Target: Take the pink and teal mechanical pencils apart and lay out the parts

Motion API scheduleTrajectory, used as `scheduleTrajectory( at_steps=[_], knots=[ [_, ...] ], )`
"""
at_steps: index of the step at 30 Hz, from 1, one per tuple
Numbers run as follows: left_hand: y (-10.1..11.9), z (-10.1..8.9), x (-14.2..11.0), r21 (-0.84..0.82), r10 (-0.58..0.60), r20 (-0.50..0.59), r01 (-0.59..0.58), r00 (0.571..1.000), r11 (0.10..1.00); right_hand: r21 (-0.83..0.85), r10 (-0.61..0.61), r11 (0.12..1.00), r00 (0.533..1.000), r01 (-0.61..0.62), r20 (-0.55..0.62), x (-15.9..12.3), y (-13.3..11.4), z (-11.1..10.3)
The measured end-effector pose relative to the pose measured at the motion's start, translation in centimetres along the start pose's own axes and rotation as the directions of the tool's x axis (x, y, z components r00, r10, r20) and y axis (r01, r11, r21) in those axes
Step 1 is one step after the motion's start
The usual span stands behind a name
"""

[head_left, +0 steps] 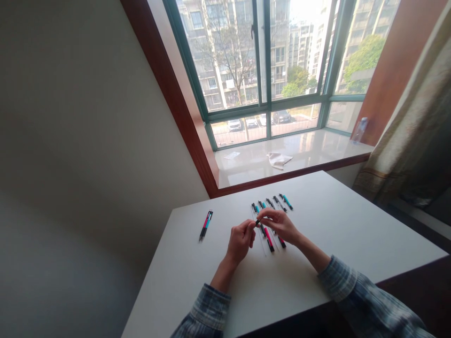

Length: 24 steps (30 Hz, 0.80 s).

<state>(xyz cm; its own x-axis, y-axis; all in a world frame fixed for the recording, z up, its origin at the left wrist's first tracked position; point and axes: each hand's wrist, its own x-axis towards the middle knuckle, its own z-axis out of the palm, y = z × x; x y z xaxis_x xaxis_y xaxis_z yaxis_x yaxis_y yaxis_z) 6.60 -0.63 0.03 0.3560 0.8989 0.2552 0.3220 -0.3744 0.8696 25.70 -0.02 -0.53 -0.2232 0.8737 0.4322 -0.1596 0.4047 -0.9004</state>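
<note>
My left hand (240, 241) and my right hand (281, 226) meet over the middle of the white table. Fingers of both pinch a small black pen part (257, 223); its exact shape is mostly hidden. Beneath and beyond my right hand lie several pen parts in rows. Pink barrels with black grips (269, 240) are on the near side, beside thin refills (262, 244). Farther back are black pieces and teal barrels (288, 202). Off to the left, two whole pens (206, 225), one pink and one teal, lie side by side.
The white table (317, 225) reaches to a windowsill (243, 173). On the sill are a crumpled white cloth or paper (279, 160) and a clear bottle (359, 130). A wall (88, 141) stands on the left, and a curtain (398, 112) hangs at the right.
</note>
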Motion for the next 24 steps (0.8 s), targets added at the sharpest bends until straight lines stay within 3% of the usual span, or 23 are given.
scheduleTrajectory(
  at_steps=[11, 19, 21, 24],
  knots=[
    [-0.1, -0.3, 0.3, -0.332, -0.146, 0.188, 0.202, 0.971, 0.921, 0.054, 0.017, 0.998, 0.999, -0.019, 0.032, -0.3, 0.3, -0.2],
    [1.8, -1.8, -0.2, -0.445, -0.247, 0.491, 0.483, 0.836, 0.754, 0.179, 0.032, 0.983, 0.994, -0.051, 0.108, -0.8, -0.2, 0.2],
    [2.0, -1.9, -0.3, -0.460, -0.245, 0.501, 0.495, 0.830, 0.737, 0.189, 0.050, 0.979, 0.992, -0.072, 0.118, -0.8, -0.2, 0.3],
    [2.0, -1.7, -0.3, -0.459, -0.233, 0.461, 0.454, 0.857, 0.763, 0.140, 0.097, 0.984, 0.993, -0.106, 0.067, -0.9, 0.2, 0.2]
  ],
)
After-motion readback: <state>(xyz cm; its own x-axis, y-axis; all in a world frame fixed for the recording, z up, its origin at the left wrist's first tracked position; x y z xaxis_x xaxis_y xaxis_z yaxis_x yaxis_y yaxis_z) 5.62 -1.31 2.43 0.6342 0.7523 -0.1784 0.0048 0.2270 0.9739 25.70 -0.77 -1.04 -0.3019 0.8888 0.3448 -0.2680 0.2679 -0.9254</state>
